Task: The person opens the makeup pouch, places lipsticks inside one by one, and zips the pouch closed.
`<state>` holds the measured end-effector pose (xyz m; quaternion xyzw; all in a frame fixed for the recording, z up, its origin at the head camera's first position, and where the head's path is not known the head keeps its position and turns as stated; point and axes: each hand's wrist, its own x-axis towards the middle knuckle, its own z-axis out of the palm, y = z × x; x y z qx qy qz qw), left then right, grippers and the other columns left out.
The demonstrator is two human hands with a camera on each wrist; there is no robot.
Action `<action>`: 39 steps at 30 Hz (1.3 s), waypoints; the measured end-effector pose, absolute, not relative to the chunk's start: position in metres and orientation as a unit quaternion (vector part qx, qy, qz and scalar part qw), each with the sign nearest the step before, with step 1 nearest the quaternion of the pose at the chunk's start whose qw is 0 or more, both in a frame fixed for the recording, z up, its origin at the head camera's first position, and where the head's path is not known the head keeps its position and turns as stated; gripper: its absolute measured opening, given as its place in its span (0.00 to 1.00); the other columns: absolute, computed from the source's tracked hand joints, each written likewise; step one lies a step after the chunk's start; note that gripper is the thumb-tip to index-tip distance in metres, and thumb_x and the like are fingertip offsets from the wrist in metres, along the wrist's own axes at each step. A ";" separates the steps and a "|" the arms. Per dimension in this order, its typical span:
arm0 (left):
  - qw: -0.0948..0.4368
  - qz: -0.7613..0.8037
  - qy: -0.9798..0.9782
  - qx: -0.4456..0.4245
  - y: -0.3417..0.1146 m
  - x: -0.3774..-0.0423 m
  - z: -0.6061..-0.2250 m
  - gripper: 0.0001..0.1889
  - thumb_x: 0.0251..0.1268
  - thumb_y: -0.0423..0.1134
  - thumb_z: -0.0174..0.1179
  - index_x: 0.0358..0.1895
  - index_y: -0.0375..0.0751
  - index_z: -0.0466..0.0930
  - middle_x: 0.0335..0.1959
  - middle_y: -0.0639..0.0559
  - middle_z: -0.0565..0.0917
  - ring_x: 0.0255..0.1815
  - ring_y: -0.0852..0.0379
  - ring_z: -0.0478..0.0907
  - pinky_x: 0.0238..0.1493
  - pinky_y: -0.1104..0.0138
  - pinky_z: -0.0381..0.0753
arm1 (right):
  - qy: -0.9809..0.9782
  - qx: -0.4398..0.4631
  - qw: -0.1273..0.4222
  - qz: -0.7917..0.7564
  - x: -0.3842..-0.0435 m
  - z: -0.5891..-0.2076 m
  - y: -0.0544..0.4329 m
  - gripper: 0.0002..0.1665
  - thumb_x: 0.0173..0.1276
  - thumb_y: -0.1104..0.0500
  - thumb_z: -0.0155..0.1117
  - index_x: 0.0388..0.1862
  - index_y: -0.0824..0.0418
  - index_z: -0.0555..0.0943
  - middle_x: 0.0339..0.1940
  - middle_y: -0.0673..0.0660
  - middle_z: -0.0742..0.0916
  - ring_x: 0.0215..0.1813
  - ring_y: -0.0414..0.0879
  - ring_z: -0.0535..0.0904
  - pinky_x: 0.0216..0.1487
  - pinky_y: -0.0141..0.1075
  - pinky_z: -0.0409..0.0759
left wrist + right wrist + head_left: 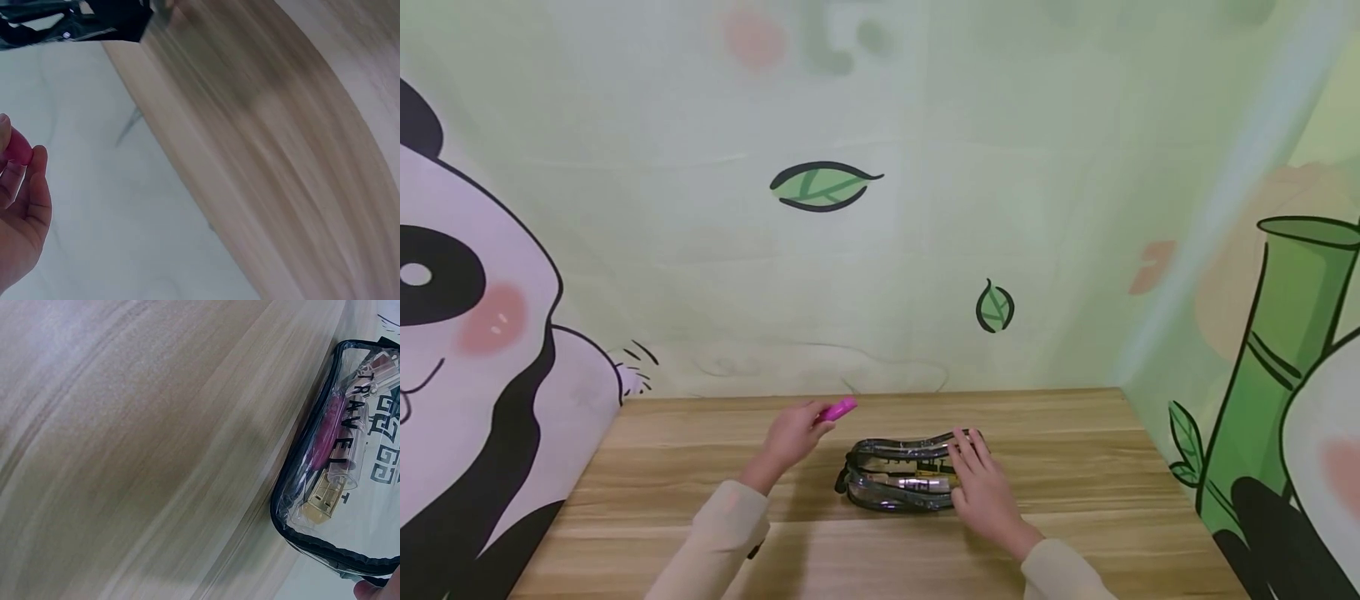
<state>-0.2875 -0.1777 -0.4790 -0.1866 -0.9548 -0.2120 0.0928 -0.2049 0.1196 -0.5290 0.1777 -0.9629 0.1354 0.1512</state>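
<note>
A small bright pink tube (838, 409) with a rounded end is pinched between the thumb and fingers of my left hand (792, 435), held above the table left of the pouch. The clear zip pouch (898, 502) has black edging and lies with its top parted. My right hand (987, 493) holds the pouch's right end, fingers over the far rim and thumb at the near side. Inside are a silver tube (925, 484), a gold-coloured piece (322, 497), a dark pink item (327, 434) and a clear tube. "TRAVEL" is printed on the pouch wall.
The pouch lies on a wood-grain table (1075, 467). Behind the table hangs a pale green backdrop (910, 275) with leaves, pandas and bamboo. A small dark object (755, 550) shows beside the left sleeve; its kind is unclear.
</note>
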 end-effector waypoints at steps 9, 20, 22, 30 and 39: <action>0.085 -0.219 -0.947 -0.217 -0.160 -0.278 -0.464 0.18 0.54 0.44 0.59 0.48 0.42 0.76 0.40 0.48 0.81 0.36 0.54 0.77 0.38 0.62 0.77 | -0.962 0.178 0.156 0.133 -0.205 -0.529 0.119 0.33 0.53 0.62 0.54 0.61 0.65 0.66 0.69 0.57 0.60 0.70 0.56 0.49 0.63 0.50 0.60; 0.061 -0.214 -0.942 -0.251 -0.140 -0.265 -0.455 0.17 0.55 0.47 0.58 0.47 0.44 0.76 0.35 0.52 0.80 0.30 0.60 0.74 0.33 0.68 0.75 | -0.958 0.182 0.173 0.138 -0.206 -0.531 0.119 0.33 0.52 0.62 0.53 0.60 0.65 0.67 0.68 0.58 0.62 0.70 0.56 0.51 0.61 0.51 0.63; 0.064 -0.210 -0.939 -0.264 -0.137 -0.263 -0.455 0.17 0.55 0.46 0.58 0.47 0.43 0.76 0.34 0.52 0.80 0.29 0.61 0.74 0.32 0.69 0.75 | -0.959 0.182 0.169 0.139 -0.206 -0.530 0.119 0.32 0.52 0.62 0.53 0.60 0.65 0.67 0.69 0.58 0.61 0.70 0.56 0.51 0.61 0.51 0.63; 0.053 -0.206 -0.933 -0.291 -0.125 -0.257 -0.454 0.16 0.56 0.44 0.58 0.47 0.43 0.76 0.36 0.52 0.80 0.31 0.61 0.74 0.33 0.68 0.74 | -0.962 0.180 0.155 0.138 -0.205 -0.529 0.119 0.33 0.52 0.62 0.54 0.61 0.65 0.66 0.69 0.57 0.60 0.70 0.56 0.50 0.62 0.51 0.62; 0.067 -0.169 -0.933 -0.311 -0.114 -0.248 -0.460 0.15 0.56 0.46 0.57 0.45 0.46 0.77 0.35 0.55 0.80 0.31 0.61 0.75 0.33 0.68 0.75 | -0.959 0.183 0.162 0.142 -0.204 -0.530 0.119 0.33 0.52 0.63 0.54 0.60 0.66 0.67 0.68 0.59 0.62 0.69 0.57 0.52 0.61 0.51 0.63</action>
